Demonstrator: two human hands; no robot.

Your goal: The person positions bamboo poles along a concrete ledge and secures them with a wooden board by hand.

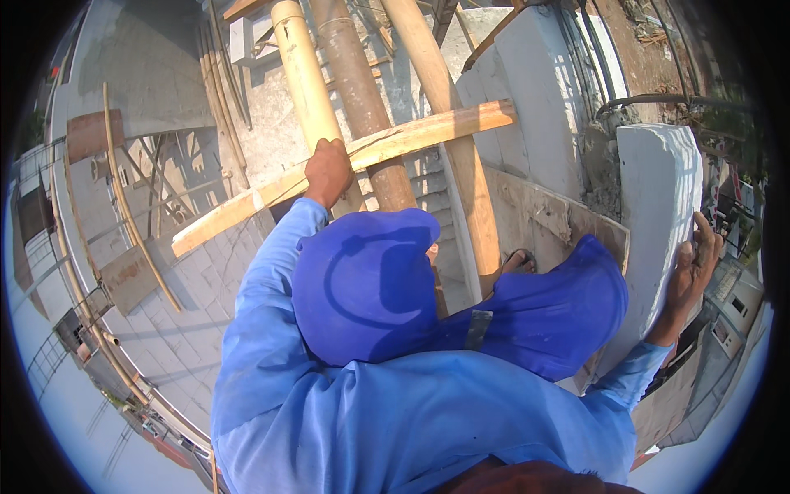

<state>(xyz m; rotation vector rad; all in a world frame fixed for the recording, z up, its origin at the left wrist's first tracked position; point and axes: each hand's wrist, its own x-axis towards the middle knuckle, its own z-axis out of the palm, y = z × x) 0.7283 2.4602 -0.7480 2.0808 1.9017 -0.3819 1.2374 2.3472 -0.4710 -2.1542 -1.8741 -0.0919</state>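
My left hand [329, 173] is closed around a light wooden board [428, 136], which lies slantwise across a yellow bamboo pole [302, 74], a brown pole [355, 74] and a tan wooden pole [436, 66]. The fingers' undersides are hidden. At the far right, my right hand [694, 265] leans on the outer side of a pale block wall [656, 189]. Its fingers are stretched and hold nothing. Between my hands are my bent knees in blue trousers [366, 288], with a sandalled foot [520, 261] beside the tan pole.
Below the poles lies a rubble-strewn floor [267, 115], a long drop down. Grey block wall [173, 329] runs along the left, with bamboo scaffolding [123, 198] beyond. A plywood sheet [551, 210] stands near my foot. Dark cables [658, 99] hang at the upper right.
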